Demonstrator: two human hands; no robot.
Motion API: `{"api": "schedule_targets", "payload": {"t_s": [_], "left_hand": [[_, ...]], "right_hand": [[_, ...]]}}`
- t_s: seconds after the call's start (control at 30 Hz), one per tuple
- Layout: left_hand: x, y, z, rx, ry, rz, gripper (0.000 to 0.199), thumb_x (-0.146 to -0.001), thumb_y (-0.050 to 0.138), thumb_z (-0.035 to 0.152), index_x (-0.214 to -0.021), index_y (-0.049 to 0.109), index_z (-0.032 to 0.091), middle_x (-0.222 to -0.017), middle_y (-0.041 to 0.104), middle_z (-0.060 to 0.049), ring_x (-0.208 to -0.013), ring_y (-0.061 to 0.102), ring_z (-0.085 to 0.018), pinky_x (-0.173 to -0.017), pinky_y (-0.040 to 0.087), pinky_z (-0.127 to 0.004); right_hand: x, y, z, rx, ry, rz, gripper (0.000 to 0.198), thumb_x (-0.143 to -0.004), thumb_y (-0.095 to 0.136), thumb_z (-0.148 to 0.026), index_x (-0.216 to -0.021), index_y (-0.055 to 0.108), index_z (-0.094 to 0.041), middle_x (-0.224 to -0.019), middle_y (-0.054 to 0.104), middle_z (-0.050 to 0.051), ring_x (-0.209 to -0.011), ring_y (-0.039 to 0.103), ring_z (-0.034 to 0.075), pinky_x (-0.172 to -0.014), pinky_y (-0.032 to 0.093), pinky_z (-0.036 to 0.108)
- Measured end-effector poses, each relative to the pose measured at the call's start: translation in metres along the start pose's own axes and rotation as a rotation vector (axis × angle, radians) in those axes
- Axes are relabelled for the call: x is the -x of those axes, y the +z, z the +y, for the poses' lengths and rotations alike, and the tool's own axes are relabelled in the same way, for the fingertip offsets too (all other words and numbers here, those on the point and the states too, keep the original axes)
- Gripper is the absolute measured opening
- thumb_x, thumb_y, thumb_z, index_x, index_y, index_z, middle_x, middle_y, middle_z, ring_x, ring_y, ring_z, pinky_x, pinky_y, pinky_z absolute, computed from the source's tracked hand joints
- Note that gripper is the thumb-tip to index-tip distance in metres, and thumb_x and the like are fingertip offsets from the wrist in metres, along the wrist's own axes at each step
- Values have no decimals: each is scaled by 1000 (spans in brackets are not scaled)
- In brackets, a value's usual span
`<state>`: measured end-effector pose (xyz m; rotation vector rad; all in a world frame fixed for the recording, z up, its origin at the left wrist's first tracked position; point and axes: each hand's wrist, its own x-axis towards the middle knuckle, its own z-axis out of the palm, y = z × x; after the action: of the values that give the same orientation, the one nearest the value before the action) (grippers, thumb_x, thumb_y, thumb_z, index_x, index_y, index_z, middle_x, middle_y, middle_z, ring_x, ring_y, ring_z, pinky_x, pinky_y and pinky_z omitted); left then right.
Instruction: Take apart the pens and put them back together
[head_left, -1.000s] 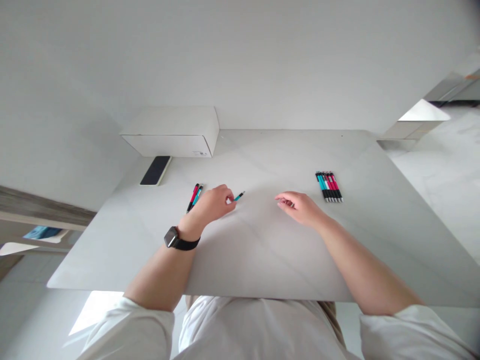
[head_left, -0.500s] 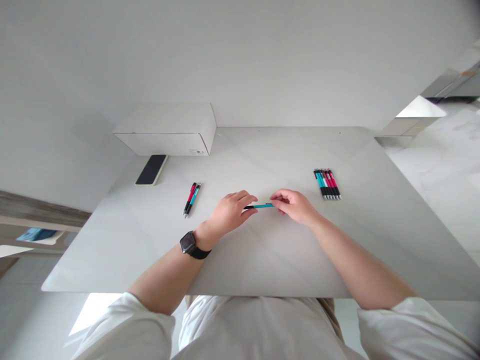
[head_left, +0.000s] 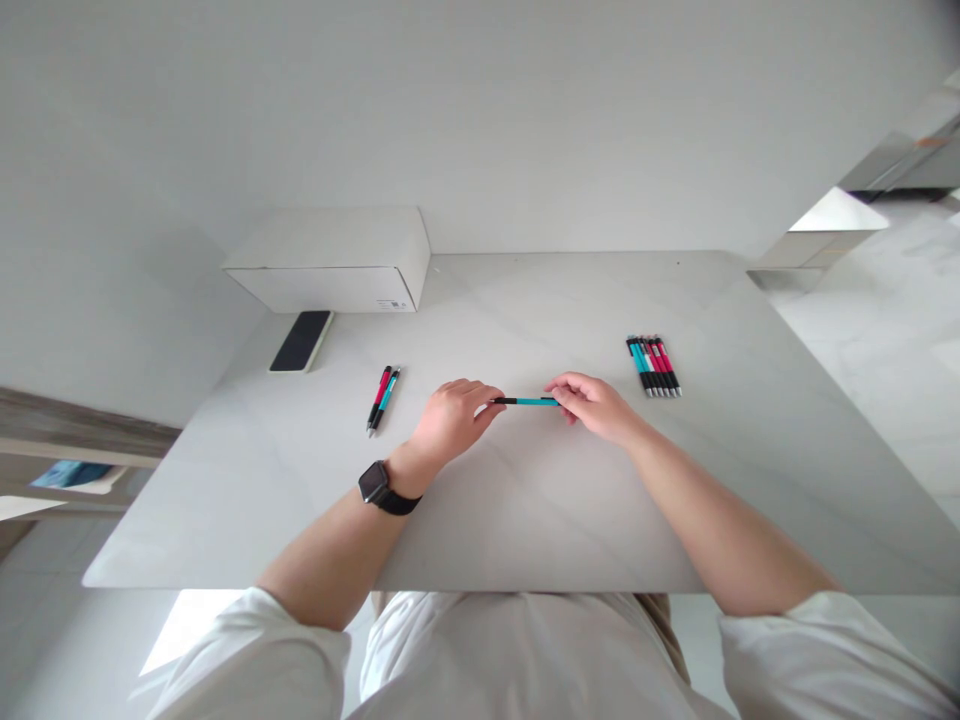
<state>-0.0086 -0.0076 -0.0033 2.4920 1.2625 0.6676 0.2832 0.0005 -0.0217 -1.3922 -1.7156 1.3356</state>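
Observation:
A turquoise pen (head_left: 531,401) with a black grip lies level between my two hands, over the middle of the table. My left hand (head_left: 456,420) pinches its black tip end with thumb and fingers. At the opposite end, my right hand (head_left: 592,406) is closed on the turquoise barrel near the clip, covering the button end. To the left rest a red pen (head_left: 380,396) and another turquoise pen (head_left: 387,402), side by side. A neat row of several pens (head_left: 655,366), turquoise, white and red, lies to the right with tips toward me.
At the back left of the white marbled table (head_left: 525,520) stands a white box (head_left: 322,288) against the wall. In front of it lies a phone (head_left: 302,341). A shelf (head_left: 75,450) is beyond the left edge.
My left hand has shifted slightly left along the pen to its tip, uncovering more of the black grip. The pen and right hand have moved slightly right and away from me.

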Motion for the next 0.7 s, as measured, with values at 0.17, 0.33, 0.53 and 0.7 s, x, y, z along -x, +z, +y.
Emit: {"api": "schedule_targets", "payload": {"t_s": [0.17,0.33,0.53,0.7], "left_hand": [[0,1,-2,12,5,12,24,-104,57,39,-117,73,26,-101,75,-8,-94,68,-25,-86,50,-41],[1,3,-3,30,41,2,26,-103,60,39,-122,71,26,-105,76,-9,-97,68,-26,-89,50,-42],[-1,5,-2,-11,58,-34,24,-105,55,39,-111,75,26,-95,77,-6,-92,68,-24,-85,48,-38],[-2,5,-3,-17,27,-41,24,-105,55,39,-107,76,26,-90,77,-5,-86,68,-23,-78,46,-34]], "right_hand": [[2,1,1,41,48,-149,39,-94,59,-61,-103,74,-26,-77,67,1,-62,60,15,-55,49,26],[2,0,-1,70,60,-162,38,-94,60,-61,-96,73,-25,-71,63,-1,-57,57,14,-53,47,25],[2,4,-1,127,53,-121,35,-94,60,-58,-96,73,-26,-72,65,0,-58,58,14,-53,45,26],[3,6,-4,179,18,-34,34,-92,62,-59,-100,73,-27,-75,67,0,-62,59,16,-54,44,27]]}}
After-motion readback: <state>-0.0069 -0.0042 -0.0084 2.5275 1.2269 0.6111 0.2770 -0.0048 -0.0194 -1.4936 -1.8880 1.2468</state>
